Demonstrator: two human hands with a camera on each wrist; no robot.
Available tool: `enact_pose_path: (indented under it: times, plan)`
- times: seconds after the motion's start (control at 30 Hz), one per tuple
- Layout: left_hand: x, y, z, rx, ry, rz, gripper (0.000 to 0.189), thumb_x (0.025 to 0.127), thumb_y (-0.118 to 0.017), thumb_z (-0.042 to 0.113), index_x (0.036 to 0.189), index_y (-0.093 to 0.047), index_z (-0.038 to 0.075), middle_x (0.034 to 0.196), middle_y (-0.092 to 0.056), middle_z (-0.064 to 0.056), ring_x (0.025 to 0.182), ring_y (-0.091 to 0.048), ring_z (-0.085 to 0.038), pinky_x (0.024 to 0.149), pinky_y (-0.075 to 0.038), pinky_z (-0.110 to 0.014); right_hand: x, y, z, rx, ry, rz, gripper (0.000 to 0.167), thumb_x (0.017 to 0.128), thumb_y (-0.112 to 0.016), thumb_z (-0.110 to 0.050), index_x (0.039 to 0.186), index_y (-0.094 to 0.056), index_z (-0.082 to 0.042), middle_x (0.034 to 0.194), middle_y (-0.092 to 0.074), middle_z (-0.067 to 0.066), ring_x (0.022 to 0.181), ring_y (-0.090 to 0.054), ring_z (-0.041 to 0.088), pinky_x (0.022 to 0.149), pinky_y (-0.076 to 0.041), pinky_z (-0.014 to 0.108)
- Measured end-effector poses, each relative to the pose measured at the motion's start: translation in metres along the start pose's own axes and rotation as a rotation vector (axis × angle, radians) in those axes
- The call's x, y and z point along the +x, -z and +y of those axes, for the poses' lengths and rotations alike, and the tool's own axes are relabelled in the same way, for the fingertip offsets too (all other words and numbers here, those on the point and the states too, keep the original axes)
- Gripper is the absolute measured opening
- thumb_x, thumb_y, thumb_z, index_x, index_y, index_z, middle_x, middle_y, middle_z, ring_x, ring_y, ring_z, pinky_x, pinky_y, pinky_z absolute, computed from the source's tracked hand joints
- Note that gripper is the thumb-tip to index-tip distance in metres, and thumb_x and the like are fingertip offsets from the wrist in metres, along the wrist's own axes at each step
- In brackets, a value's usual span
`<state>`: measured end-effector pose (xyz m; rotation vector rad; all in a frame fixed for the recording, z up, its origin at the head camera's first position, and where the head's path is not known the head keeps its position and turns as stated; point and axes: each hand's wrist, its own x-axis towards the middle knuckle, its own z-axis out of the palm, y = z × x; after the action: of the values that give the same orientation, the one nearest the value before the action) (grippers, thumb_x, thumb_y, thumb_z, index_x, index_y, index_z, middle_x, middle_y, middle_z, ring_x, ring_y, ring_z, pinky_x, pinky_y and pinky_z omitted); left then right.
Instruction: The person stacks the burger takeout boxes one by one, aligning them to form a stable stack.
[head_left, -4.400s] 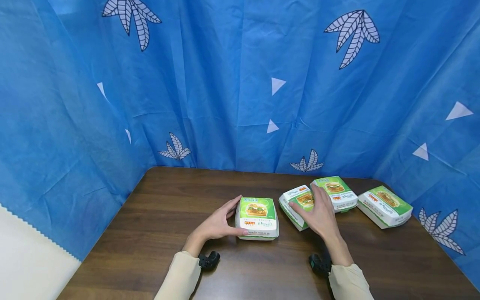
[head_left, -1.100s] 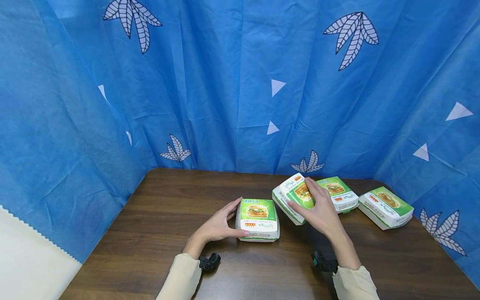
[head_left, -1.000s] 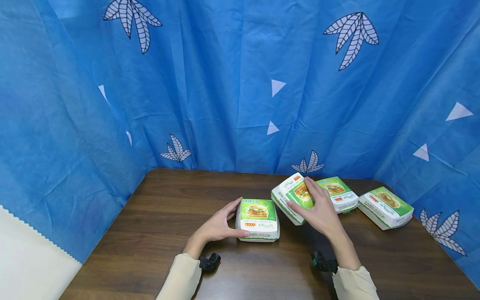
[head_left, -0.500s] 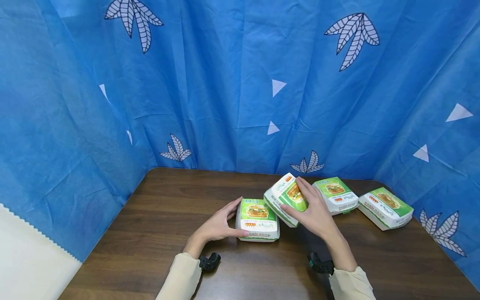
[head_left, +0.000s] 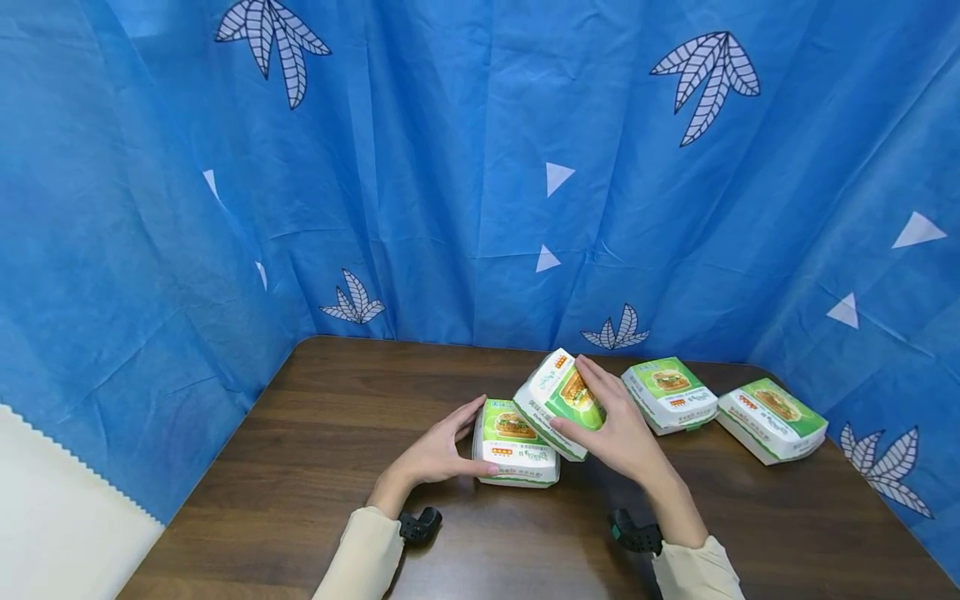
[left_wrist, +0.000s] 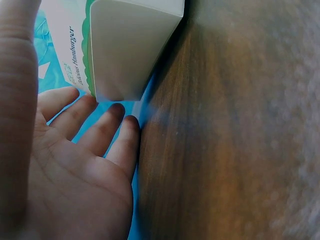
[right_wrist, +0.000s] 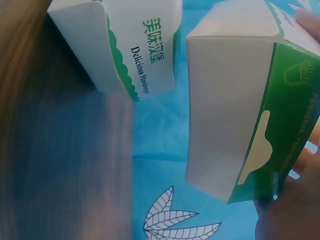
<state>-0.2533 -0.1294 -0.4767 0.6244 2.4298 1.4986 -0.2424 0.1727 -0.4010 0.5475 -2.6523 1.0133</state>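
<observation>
Gripping a tilted hamburger box point(head_left: 542, 398) with the right hand point(head_left: 618, 429), raised above the right part of a lower hamburger box point(head_left: 517, 468) on the wooden counter point(head_left: 330, 450). Bracketing the latter's left side with the left hand point(head_left: 433, 450), spread wide. Farther right, two more hamburger boxes point(head_left: 670, 393).

One green-and-white burger box point(head_left: 517, 455) is sitting flat on the worktop point(head_left: 337, 417); a matching second box point(head_left: 561, 402) is hanging raised and tilted, overlapping it in the head view.
</observation>
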Motion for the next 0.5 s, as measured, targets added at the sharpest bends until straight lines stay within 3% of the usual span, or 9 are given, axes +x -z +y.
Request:
enact_pose_path:
  times: [0.27, 0.5]
  plan:
    - [-0.001, 0.002, -0.004, -0.017, -0.008, 0.002, 0.113, 0.079, -0.089, 0.046, 0.166, -0.023, 0.016, 0.17, -0.025, -0.004, 0.151, -0.038, -0.031, 0.12, -0.036, -0.046, 0.001, -0.005, -0.009, 0.04, 0.082, -0.031, 0.094, 0.084, -0.085, -0.041, 0.16, -0.038, -0.012, 0.166, -0.035, 0.008, 0.148, -0.034, 0.034, 0.109, -0.04, 0.061]
    - [0.0, 0.0, -0.004, -0.026, -0.016, 0.001, 0.11, 0.08, -0.089, 0.043, 0.165, -0.024, 0.015, 0.169, -0.027, -0.005, 0.15, -0.039, -0.031, 0.119, -0.037, -0.046, 0.002, -0.009, -0.016, 0.044, 0.095, -0.051, 0.093, 0.084, -0.084, -0.042, 0.16, -0.038, -0.014, 0.166, -0.035, 0.003, 0.147, -0.034, 0.031, 0.108, -0.042, 0.06]
